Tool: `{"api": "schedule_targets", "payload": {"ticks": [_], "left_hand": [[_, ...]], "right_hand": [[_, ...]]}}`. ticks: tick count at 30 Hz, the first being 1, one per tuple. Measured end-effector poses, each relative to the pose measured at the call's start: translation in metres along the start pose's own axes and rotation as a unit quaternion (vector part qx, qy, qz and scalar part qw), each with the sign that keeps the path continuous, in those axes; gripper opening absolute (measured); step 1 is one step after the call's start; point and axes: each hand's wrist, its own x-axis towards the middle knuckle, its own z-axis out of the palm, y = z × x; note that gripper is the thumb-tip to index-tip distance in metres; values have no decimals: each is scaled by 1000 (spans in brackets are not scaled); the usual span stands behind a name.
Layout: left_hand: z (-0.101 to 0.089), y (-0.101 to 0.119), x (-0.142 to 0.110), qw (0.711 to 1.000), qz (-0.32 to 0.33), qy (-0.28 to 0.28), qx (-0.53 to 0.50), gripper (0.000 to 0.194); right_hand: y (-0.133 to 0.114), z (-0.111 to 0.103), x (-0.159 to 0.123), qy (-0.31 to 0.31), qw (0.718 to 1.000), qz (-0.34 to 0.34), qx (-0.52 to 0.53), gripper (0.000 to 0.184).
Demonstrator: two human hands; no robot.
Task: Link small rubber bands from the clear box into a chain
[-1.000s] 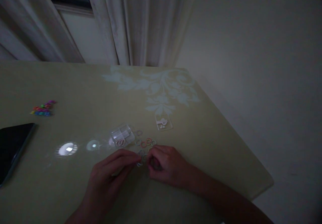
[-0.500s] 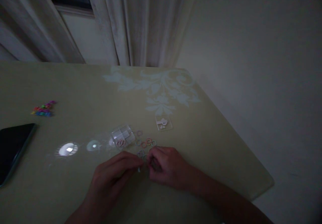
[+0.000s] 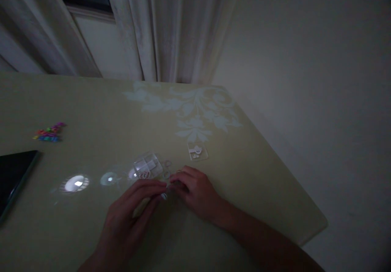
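Our left hand [image 3: 130, 208] pinches small pale rings [image 3: 164, 196]; if our right hand [image 3: 195, 188] grasps, we cannot tell; better we press lightly, inside the right edge of the worktop [image 3: 250, 174]

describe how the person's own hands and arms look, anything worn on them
The left hand and right hand are ungloved. No sleeve or watch shows on the right forearm or the short visible stretch of left forearm. Finer markings are lost in the dimness.
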Motion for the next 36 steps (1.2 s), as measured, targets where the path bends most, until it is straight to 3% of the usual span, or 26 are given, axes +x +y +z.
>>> {"api": "schedule_targets", "payload": {"ticks": [3,12,14,17,20,23,27,30,36], "left_hand": [[0,1,2,999,-29,10,-12,17],[-3,-1,5,1000,-2,14,-19,17],[-2,-3,5,1000,5,5,-23,17],[1,-5,5,999,11,-20,-32,20],[4,-6,4,997,32,-43,-51,27],[2,-4,4,998,30,-27,-43,26],[-2,0,7,1000,-11,24,-16,16],[-3,2,8,996,-55,37,-51,15],[-3,-1,6,993,-83,38,-75,15]], "right_hand": [[0,2,1,-28,997,-30,-59,9],[-11,-2,-3,-61,983,39,-171,5],[-11,-4,-3,-35,990,51,-124,7],[-13,-8,-3,13,996,70,50,7],[-18,-9,-2,6,979,78,190,3],[-19,-4,-1,-8,971,74,228,6],[-11,3,4,24,998,24,48,17],[-4,9,7,0,995,-15,-103,19],[1,17,4,-24,981,-39,-188,8]]}}
